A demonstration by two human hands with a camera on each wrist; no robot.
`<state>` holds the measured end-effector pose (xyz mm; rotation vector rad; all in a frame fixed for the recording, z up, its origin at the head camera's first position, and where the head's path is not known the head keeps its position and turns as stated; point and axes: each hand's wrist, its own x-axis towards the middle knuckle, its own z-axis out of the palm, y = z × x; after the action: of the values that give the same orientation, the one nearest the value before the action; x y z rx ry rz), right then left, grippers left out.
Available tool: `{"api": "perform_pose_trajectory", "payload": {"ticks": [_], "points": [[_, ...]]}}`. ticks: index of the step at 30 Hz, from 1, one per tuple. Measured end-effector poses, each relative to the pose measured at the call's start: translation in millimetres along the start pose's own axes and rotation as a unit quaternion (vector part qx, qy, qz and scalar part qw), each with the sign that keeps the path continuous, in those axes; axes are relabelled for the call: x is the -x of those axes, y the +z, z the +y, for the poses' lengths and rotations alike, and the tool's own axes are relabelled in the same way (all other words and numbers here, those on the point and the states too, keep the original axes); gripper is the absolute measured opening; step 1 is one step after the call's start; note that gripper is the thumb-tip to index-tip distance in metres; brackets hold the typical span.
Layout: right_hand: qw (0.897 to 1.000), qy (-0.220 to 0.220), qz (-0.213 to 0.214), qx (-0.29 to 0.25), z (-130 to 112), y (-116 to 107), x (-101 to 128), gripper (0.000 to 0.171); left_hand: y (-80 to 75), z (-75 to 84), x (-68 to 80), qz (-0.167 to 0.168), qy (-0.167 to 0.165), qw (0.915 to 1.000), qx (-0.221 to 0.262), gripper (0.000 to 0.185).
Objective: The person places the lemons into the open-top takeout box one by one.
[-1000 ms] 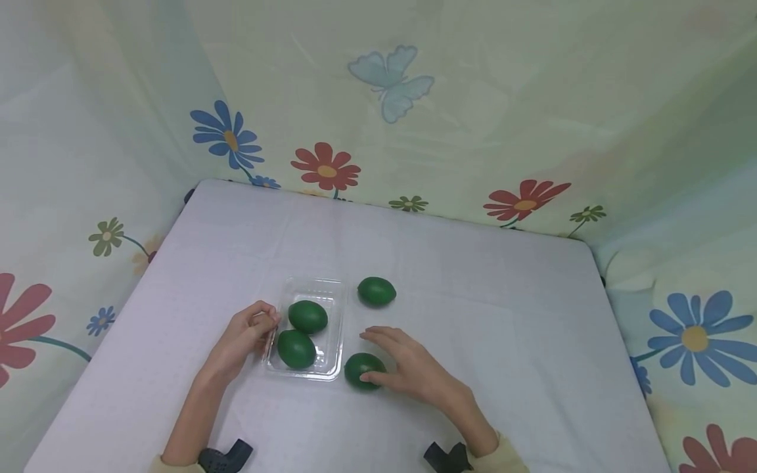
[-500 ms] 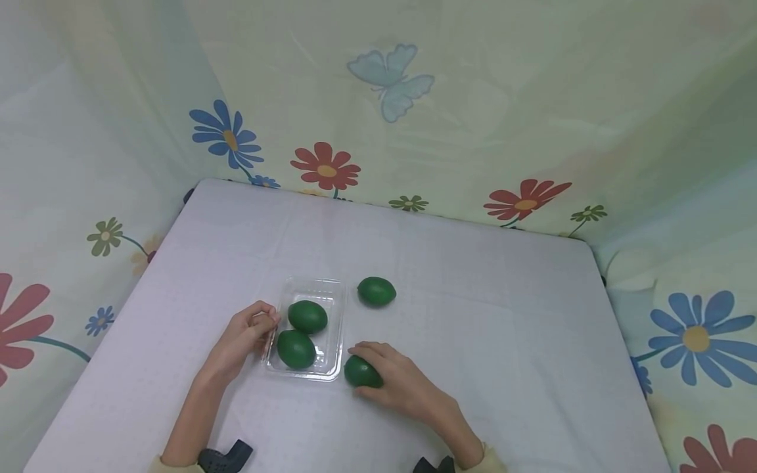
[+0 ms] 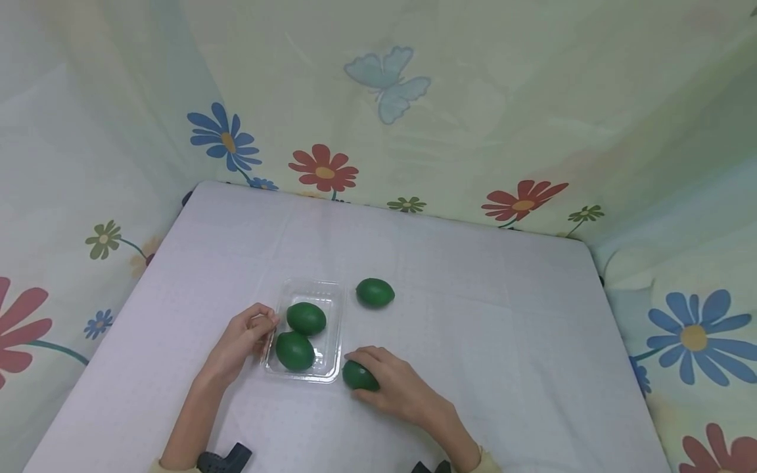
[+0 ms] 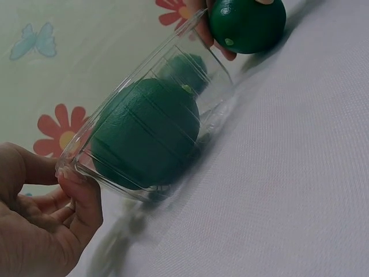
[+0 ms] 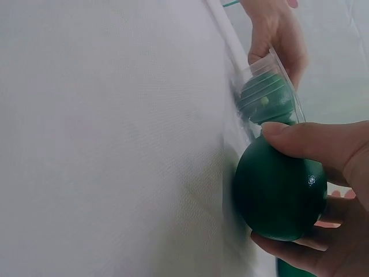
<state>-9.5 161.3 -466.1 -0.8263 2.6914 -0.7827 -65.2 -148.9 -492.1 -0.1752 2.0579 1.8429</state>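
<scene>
A clear plastic container (image 3: 330,332) holds two green limes, the far lime (image 3: 306,318) and the near lime (image 3: 294,352), lying against each other. My left hand (image 3: 238,341) pinches the container's left rim between thumb and fingers, plain to see in the left wrist view. Just right of the container, my right hand (image 3: 399,389) grips another lime (image 5: 281,190), thumb on one side and fingers on the other. That lime sits low over the cloth, beside the container's near right corner. A loose lime (image 3: 375,293) lies by the container's far right side.
White cloth (image 3: 503,328) covers the table. A flowered curtain (image 3: 461,118) rises behind the table and at both sides. Dark wrist devices show at the near edge, such as the left device (image 3: 226,458).
My right hand has come down and left and closed its fingers around the near loose lime. The left hand stays at the container's rim; the other limes rest where they were.
</scene>
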Motion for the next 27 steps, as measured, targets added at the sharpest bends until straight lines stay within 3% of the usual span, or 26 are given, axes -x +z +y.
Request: {"api": "perform_pose_trajectory", "payload": {"ticks": [17,27], "points": [[1.000,-0.006,0.025,0.006,1.6,4.9,1.4,0.056,0.9,-0.2,0.4,0.002,-0.004,1.0000,0.005,0.023],[0.999,0.023,0.032,-0.009,2.1,5.9,7.9,0.055,1.2,1.7,1.5,0.001,-0.002,1.0000,0.002,0.020]]}}
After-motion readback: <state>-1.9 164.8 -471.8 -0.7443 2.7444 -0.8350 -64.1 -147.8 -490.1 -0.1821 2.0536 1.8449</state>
